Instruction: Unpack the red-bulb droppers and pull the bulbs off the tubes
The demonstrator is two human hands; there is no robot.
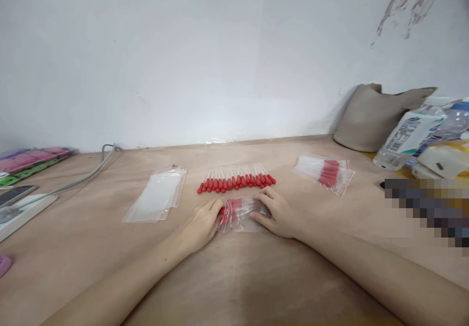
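My left hand (205,222) is closed around several droppers with red bulbs (229,210), part of them hidden by its fingers. Clear film of a plastic zip bag (245,221) lies over and beside these bulbs. My right hand (277,213) grips the bag's right part between thumb and fingers. Just beyond both hands, a row of loose droppers (236,182) lies with red bulbs toward me and thin clear stems toward the wall. How far the held droppers reach into the bag is hard to see.
Flat zip bags (157,196) lie to the left, and filled bags of droppers (326,173) to the right. A grey cable (88,175), a phone (16,195) and a white box (32,213) are at far left. A beige bag (370,118) and plastic bottles (410,133) stand at right.
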